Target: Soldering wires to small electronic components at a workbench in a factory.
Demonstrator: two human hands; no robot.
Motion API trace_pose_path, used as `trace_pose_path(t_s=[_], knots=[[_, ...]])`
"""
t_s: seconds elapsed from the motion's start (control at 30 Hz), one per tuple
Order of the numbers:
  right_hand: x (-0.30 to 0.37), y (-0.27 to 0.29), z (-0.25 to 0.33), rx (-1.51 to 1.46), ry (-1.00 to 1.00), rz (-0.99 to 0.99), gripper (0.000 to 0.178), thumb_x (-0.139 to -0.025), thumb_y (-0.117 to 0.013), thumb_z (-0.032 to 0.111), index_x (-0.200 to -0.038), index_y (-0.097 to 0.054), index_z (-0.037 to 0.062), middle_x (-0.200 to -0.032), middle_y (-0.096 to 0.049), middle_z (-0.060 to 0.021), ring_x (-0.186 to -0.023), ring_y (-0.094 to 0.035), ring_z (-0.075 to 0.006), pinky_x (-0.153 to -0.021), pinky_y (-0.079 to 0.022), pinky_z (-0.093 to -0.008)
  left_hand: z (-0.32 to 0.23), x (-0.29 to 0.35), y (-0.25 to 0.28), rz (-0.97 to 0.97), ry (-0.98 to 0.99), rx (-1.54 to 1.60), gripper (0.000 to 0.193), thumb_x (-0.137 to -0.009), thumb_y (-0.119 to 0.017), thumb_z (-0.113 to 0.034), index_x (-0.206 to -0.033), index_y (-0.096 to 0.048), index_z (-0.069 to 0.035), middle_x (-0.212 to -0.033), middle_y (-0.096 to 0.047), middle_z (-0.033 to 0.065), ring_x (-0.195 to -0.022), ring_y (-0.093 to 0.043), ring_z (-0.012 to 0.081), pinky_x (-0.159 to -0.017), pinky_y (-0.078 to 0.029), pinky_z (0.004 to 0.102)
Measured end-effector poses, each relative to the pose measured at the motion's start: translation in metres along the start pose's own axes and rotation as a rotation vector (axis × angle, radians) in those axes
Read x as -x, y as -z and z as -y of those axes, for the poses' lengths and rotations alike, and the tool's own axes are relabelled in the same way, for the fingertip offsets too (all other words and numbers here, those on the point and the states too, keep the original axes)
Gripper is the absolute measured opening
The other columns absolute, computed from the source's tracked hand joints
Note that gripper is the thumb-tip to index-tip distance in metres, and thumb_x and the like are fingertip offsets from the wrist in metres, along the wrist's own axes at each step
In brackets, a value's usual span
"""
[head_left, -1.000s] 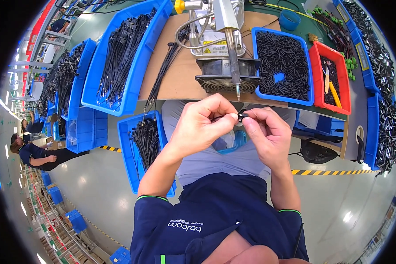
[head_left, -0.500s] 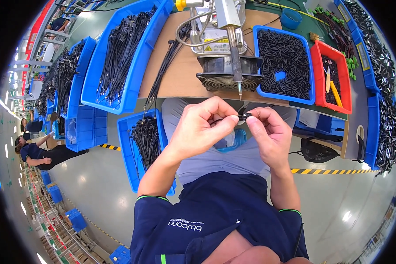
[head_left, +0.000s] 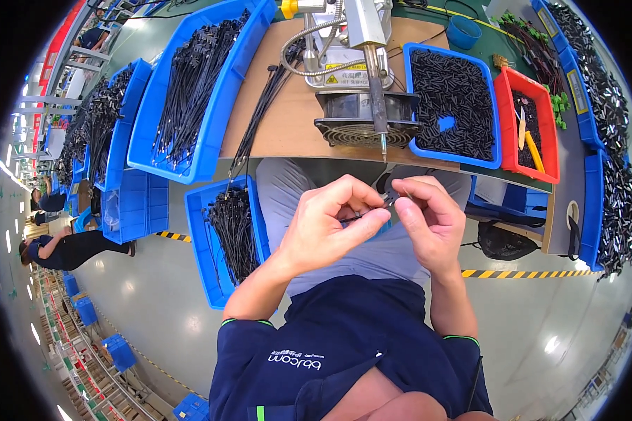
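Head view, above a workbench: at far left a long blue bin holds bundled black cable ties, and a smaller blue bin of the same sits lower, beside the person's knee. At centre, a grey machine bears a small yellow warning label over a round fan grille. To its right, a blue tray holds short black pieces, then a red tray holds yellow-handled tools. Below, the left hand and right hand meet over the lap, fingertips closed narrowly on a small black part pinched between them.
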State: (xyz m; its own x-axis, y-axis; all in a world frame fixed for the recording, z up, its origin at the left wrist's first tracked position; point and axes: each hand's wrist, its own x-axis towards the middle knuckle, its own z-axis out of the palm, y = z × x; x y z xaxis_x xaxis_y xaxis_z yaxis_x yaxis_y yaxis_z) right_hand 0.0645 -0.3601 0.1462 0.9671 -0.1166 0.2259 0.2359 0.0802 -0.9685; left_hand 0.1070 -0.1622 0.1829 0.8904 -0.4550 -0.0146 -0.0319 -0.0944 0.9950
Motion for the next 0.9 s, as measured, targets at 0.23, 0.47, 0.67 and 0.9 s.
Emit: trace_pose_path(t_s=[0.23, 0.47, 0.67, 0.9], knots=[[0.01, 0.004, 0.0, 0.154, 0.001, 0.069, 0.022, -0.093, -0.074, -0.001, -0.115, -0.076, -0.0008, -0.104, -0.071, -0.0077, -0.078, -0.058, -0.0088, -0.063, -0.043, -0.0228, 0.02, 0.006, -0.008, 0.016, 0.213, 0.313, 0.021, -0.098, -0.076, -0.004, -0.113, -0.062, -0.003, -0.095, -0.066, 0.0, -0.077, -0.062, 0.0036, -0.064, -0.051, 0.021], [0.0, 0.071, 0.03, 0.471, -0.077, -0.281, 0.017, -0.098, -0.072, 0.004, -0.113, -0.078, -0.0018, -0.092, -0.073, -0.0025, -0.078, -0.063, -0.0066, -0.07, -0.051, -0.0224, 0.048, 0.018, -0.001, 0.068, 0.246, 0.35, 0.044, -0.097, -0.072, 0.002, -0.139, -0.061, -0.001, -0.101, -0.065, -0.0007, -0.091, -0.063, 0.0065, -0.083, -0.055, 0.0229], [-0.075, 0.177, 0.044, 1.274, 0.019, -0.426, 0.023, -0.097, -0.069, 0.022, -0.105, -0.08, 0.0027, -0.101, -0.075, -0.0204, -0.091, -0.074, -0.0404, -0.083, -0.058, -0.047, 0.058, 0.031, 0.01, 0.036, 0.126, 0.304, 0.042, -0.097, -0.073, 0.004, -0.137, -0.064, 0.0, -0.103, -0.066, -0.0006, -0.099, -0.065, 0.0074, -0.087, -0.052, 0.0222], [-0.131, 0.199, 0.016, 1.589, -0.335, -0.23, 0.033, -0.094, -0.067, 0.038, -0.101, -0.082, 0.0092, -0.104, -0.076, -0.0214, -0.097, -0.074, -0.0418, -0.089, -0.058, -0.0535, 0.038, 0.04, 0.013, -0.069, 0.231, 0.335, 0.034, -0.1, -0.072, -0.002, -0.133, -0.065, 0.001, -0.099, -0.074, 0.0081, -0.086, -0.071, 0.0125, -0.078, -0.058, 0.0265]])
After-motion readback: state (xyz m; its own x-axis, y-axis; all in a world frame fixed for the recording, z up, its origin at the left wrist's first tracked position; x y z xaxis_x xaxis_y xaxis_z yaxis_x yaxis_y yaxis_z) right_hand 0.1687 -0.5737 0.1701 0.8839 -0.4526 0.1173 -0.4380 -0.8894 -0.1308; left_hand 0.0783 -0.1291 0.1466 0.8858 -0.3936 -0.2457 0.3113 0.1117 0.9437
